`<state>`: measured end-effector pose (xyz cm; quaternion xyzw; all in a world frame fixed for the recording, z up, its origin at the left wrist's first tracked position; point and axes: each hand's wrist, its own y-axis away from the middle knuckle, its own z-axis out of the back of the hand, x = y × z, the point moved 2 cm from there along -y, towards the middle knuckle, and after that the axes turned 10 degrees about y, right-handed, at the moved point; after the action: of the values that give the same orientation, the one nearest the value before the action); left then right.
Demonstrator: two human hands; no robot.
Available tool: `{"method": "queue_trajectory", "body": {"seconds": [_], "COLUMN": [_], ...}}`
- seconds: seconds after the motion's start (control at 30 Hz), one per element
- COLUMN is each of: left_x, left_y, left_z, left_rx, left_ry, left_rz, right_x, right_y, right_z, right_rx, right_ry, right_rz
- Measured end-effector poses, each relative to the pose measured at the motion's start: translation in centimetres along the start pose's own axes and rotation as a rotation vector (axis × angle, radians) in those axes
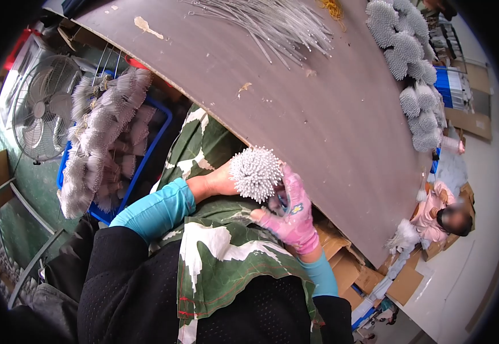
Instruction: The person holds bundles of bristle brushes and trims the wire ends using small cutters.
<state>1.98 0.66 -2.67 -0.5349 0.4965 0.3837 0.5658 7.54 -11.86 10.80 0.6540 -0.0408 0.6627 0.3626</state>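
Observation:
A round bundle of thin wire brushes [255, 174] is held upright over my lap, its many whitish tips facing up at me. My left hand [219, 180], bare with a teal sleeve, is closed round the bundle from the left; its fingers are mostly hidden behind the tips. My right hand [293, 215], in a pink glove with a flower patch, curls against the bundle's right side, thumb lower and fingers higher. What lies in the dark gap between that thumb and the fingers I cannot make out. Loose wire brushes [272, 26] with looped ends lie across the table's far side.
The brown table [329, 132] runs diagonally beyond my lap. Several bundles [404, 54] are stacked along its far right edge. A blue crate [124, 198] of bundled brushes and a fan [40, 109] stand at left. Another person [441, 212] sits at right near cardboard boxes [404, 284].

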Motion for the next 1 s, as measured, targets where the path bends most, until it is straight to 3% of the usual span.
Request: {"method": "queue_trajectory", "body": {"seconds": [0.07, 0.1, 0.13, 0.2, 0.33, 0.4, 0.43, 0.47, 0.53, 0.57, 0.63, 0.73, 0.77, 0.87, 0.93, 1.0], "left_x": [-1.2, -2.0, -1.5, -1.1, -1.7, -2.2, -3.1, -1.7, -0.9, -0.6, -0.3, -0.2, -0.2, 0.3, 0.3, 0.5], "left_y": [-0.8, -1.3, -1.5, -1.9, -1.4, -0.5, 0.4, 0.9, 0.6, 0.5, 0.1, -0.2, -0.2, -0.4, -0.2, -0.4], "left_z": [0.0, 0.1, -0.5, -0.9, -0.8, -1.4, -1.8, -2.2, -2.7, -2.4, -1.9, -1.3, -1.5, -1.8, -1.5, -1.4], "left_rx": [0.027, 0.087, 0.016, 0.182, 0.125, -0.2, -0.368, -0.339, -0.423, -0.419, -0.256, -0.189, -0.187, -0.198, -0.123, -0.097], "left_ry": [0.295, 0.16, 0.189, 0.102, 0.358, 0.494, 0.667, 0.454, 0.599, 0.598, 0.249, 0.076, 0.078, 0.132, -0.192, -0.19], "left_rz": [0.06, -0.085, -0.132, -0.07, 0.065, 0.128, 0.066, 0.111, 0.104, 0.107, 0.038, -0.03, -0.027, 0.088, -0.098, -0.074], "right_x": [0.9, 0.4, 0.0, -0.4, -0.9, -1.4, -2.4, -3.4, -3.4, -2.9, -1.8, -0.7, -0.5, 0.3, 0.7, 0.6], "right_y": [-1.0, -1.3, -1.3, -1.2, -0.9, -0.4, -0.2, -0.2, -0.4, -0.6, -0.9, -0.8, -1.1, 0.0, 0.8, 1.5], "right_z": [1.6, 1.7, 1.7, 1.2, -0.1, -0.9, -1.2, -1.6, -2.3, -2.2, -1.8, -1.1, -0.6, 0.8, 1.8, 2.5], "right_rx": [-0.171, -0.2, -0.207, -0.172, -0.361, -0.395, -0.433, -0.469, -0.502, -0.492, -0.45, -0.326, -0.285, -0.233, -0.21, -0.263], "right_ry": [0.828, 0.721, 0.731, 0.614, 0.595, 0.589, 0.569, 0.548, 0.557, 0.705, 0.921, 1.056, 1.134, 1.111, 1.101, 0.823], "right_rz": [0.305, 0.37, 0.368, 0.359, 0.296, 0.261, 0.267, 0.268, 0.297, 0.345, 0.422, 0.393, 0.48, 0.378, 0.374, 0.333]}}
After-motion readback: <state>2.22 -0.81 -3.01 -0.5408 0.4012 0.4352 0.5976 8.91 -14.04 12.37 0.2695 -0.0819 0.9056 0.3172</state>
